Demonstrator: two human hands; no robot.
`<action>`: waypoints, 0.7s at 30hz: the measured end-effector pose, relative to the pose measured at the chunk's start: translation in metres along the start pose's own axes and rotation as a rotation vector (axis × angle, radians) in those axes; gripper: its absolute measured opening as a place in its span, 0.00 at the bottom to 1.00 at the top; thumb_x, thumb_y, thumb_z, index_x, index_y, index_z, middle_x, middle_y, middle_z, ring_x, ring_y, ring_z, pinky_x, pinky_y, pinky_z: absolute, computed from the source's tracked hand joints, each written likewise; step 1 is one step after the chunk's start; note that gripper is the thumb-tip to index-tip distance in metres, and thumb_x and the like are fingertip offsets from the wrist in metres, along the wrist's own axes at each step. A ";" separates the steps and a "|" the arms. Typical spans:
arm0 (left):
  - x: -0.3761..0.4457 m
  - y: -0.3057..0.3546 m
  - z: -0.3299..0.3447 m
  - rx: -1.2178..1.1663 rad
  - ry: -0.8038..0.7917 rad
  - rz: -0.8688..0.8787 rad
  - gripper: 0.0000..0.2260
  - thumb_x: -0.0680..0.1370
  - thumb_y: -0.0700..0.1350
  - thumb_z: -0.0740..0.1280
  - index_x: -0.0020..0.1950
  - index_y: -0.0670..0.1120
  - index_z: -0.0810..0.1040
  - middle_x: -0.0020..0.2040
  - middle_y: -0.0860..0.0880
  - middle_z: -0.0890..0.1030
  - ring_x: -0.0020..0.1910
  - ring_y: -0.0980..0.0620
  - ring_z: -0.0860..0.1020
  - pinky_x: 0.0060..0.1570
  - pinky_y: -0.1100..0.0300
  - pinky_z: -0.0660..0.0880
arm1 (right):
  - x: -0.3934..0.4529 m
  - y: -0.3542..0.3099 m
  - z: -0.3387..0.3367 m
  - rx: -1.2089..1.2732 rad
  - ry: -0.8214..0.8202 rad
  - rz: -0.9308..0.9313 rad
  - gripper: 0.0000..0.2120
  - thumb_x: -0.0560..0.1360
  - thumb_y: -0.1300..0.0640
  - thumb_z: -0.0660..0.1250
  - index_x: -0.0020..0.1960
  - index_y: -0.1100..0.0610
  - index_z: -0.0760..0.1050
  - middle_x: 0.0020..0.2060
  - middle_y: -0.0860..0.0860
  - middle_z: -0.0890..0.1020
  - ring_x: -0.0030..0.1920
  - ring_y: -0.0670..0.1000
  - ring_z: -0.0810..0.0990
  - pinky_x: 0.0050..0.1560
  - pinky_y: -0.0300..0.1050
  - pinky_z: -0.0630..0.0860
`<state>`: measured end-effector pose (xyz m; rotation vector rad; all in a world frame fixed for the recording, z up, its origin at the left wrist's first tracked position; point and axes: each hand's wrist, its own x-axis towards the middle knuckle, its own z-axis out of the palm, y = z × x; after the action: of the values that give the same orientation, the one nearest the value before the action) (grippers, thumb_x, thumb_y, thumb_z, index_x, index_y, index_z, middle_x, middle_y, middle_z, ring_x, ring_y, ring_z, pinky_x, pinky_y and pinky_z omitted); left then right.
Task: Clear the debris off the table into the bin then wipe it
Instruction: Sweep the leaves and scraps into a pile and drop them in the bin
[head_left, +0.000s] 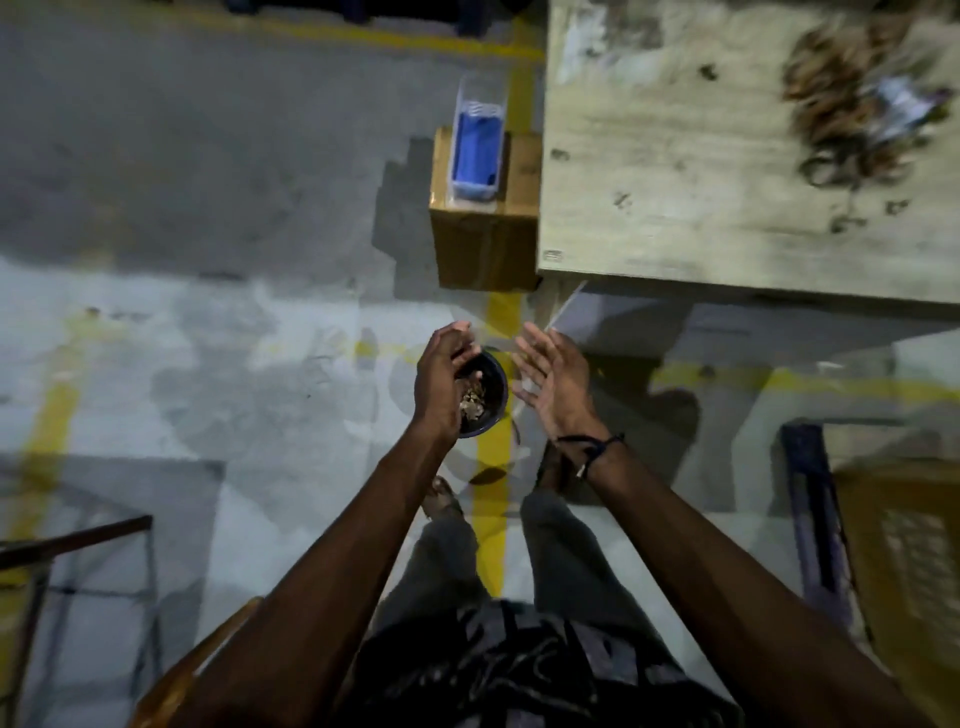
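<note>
Both grips are empty — the left hand hangs over the bin with its fingers loosely curved and nothing visibly between them, and the right hand is spread flat, palm turned toward the left, just beside the bin's rim. The small dark bin stands on the floor right under the hands and already has a layer of brownish scraps in its bottom.

What the next move turns on is the remaining debris: a heap of brown curls with some pale wrappers in it, lying up and well to the right of both hands, near the far right part of the worktop. The right hand is the nearer one. The heap looks roughly elongated toward and away from the worktop's near edge, though blur leaves its outline uncertain. A few dark specks are scattered between the heap and the near-left corner.

I judge the clearing only partly done, and wiping not yet begun.

The worktop is pale, stained wood grain. Beside its left edge a cardboard box carries a clear container with blue contents. The floor is grey concrete with yellow painted lines.
</note>
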<state>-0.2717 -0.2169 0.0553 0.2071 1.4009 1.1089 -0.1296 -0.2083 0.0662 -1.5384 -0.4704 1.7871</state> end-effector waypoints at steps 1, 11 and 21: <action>-0.016 0.007 0.010 0.010 -0.023 0.008 0.11 0.85 0.47 0.62 0.63 0.46 0.80 0.59 0.48 0.82 0.55 0.51 0.82 0.48 0.59 0.76 | -0.017 -0.012 -0.004 0.020 0.012 -0.018 0.25 0.84 0.39 0.56 0.75 0.49 0.73 0.73 0.50 0.76 0.69 0.50 0.76 0.72 0.59 0.69; -0.091 0.013 0.142 -0.039 -0.125 0.018 0.08 0.85 0.47 0.63 0.53 0.50 0.82 0.45 0.55 0.84 0.43 0.55 0.80 0.41 0.59 0.72 | -0.081 -0.101 -0.115 0.248 0.092 -0.225 0.22 0.85 0.41 0.54 0.74 0.49 0.74 0.74 0.52 0.75 0.72 0.53 0.75 0.68 0.54 0.70; -0.088 -0.025 0.339 -0.059 -0.176 0.092 0.07 0.83 0.46 0.65 0.55 0.46 0.81 0.50 0.50 0.81 0.45 0.52 0.79 0.38 0.58 0.71 | -0.059 -0.213 -0.275 0.300 0.121 -0.339 0.23 0.85 0.43 0.55 0.74 0.51 0.74 0.72 0.50 0.78 0.71 0.52 0.76 0.68 0.55 0.69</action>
<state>0.0458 -0.1310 0.1786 0.3217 1.2110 1.1771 0.1952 -0.1557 0.1919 -1.2646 -0.3595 1.4227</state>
